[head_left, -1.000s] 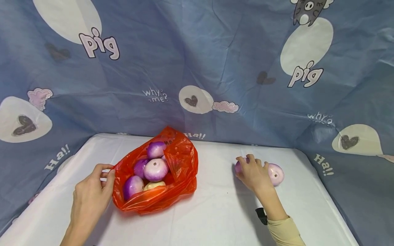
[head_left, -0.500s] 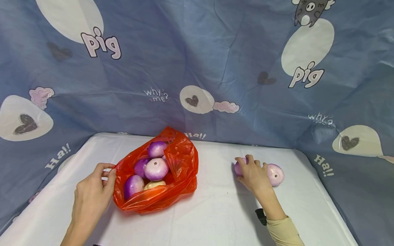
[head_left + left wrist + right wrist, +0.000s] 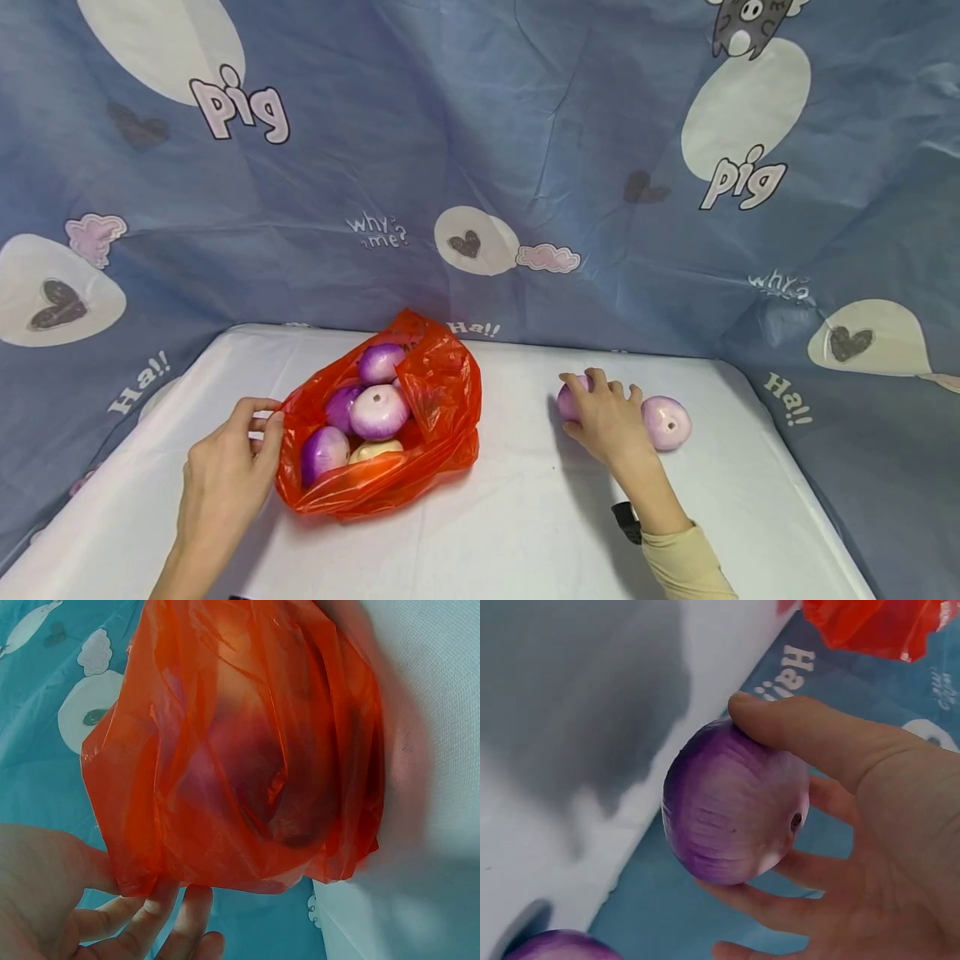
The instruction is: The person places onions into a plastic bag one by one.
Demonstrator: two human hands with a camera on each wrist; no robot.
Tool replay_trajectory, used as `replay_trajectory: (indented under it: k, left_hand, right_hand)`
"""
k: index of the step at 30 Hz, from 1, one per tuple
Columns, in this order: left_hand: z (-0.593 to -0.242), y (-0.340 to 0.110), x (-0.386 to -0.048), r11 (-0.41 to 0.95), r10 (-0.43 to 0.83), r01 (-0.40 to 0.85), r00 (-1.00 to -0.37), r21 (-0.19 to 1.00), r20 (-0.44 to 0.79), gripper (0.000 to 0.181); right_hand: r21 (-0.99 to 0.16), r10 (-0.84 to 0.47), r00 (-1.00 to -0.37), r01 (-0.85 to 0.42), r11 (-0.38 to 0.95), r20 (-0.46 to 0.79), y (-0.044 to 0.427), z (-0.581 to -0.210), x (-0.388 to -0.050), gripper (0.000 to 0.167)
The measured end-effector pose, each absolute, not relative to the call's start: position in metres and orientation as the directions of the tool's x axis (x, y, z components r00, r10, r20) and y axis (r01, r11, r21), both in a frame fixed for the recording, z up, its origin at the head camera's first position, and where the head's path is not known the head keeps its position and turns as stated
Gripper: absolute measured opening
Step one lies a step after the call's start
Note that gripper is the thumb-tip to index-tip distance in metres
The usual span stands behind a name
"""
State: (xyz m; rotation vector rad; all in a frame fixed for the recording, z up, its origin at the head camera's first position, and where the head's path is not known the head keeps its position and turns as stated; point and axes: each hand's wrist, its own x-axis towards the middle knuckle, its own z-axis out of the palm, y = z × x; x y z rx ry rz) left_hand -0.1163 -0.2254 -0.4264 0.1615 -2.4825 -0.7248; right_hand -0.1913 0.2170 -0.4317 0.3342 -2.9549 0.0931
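At the right of the table in the head view, my right hand (image 3: 611,423) grips a purple onion (image 3: 731,802) between thumb and fingers. A second purple onion (image 3: 666,423) lies just right of that hand. My left hand (image 3: 228,471) pinches the left rim of a red plastic bag (image 3: 442,392), thumb on one side and fingers on the other, as the left wrist view also shows. Inside the bag's mouth are several purple onions (image 3: 380,413) and a pale yellowish round thing (image 3: 375,451), partly hidden by the bag's front fold.
A white cloth covers the table (image 3: 495,533). Behind it and along its sides hangs a blue curtain (image 3: 337,183) with pig and heart prints. Bare cloth lies between the bag and the right hand.
My right hand has shifted a little left with the onion, opening a gap from the other onion. The left hand keeps its pinch on the bag rim.
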Motion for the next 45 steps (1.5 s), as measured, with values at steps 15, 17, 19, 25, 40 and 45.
replay_trajectory:
  k: [15,17,19,25,40,45]
  left_hand:
    - [-0.426,-0.223,-0.117,0.845,-0.266,0.027,-0.846,0.535,0.462,0.018]
    - [-0.425,-0.223,-0.117,0.845,-0.266,0.027,-0.845,0.533,0.463,0.018]
    - [-0.425,-0.224,-0.116,0.845,-0.266,0.027,-0.845,0.534,0.464,0.018]
    - [-0.425,-0.224,-0.115,0.844,-0.268,0.023,-0.848,0.537,0.458,0.018]
    - [-0.426,-0.225,-0.115,0.845,-0.265,0.03,-0.843,0.533,0.467,0.017]
    - [-0.427,-0.224,-0.115,0.845,-0.258,0.043,-0.839,0.532,0.478,0.017]
  right_hand:
    - [-0.059,-0.312,-0.901,-0.344,0.937,0.301,0.18,-0.411,-0.182,0.071]
    - [-0.051,-0.329,-0.89,-0.362,0.931,0.315,0.175,-0.408,-0.18,0.072]
    - [-0.043,-0.344,-0.881,-0.377,0.925,0.324,0.17,-0.404,-0.178,0.073]
    - [-0.036,-0.385,-0.854,-0.423,0.905,0.349,0.155,-0.394,-0.172,0.076]
    - [-0.029,-0.444,-0.798,-0.497,0.867,0.406,0.118,-0.374,-0.161,0.071]
    - [-0.024,-0.466,-0.783,-0.521,0.853,0.412,0.103,-0.367,-0.157,0.07]
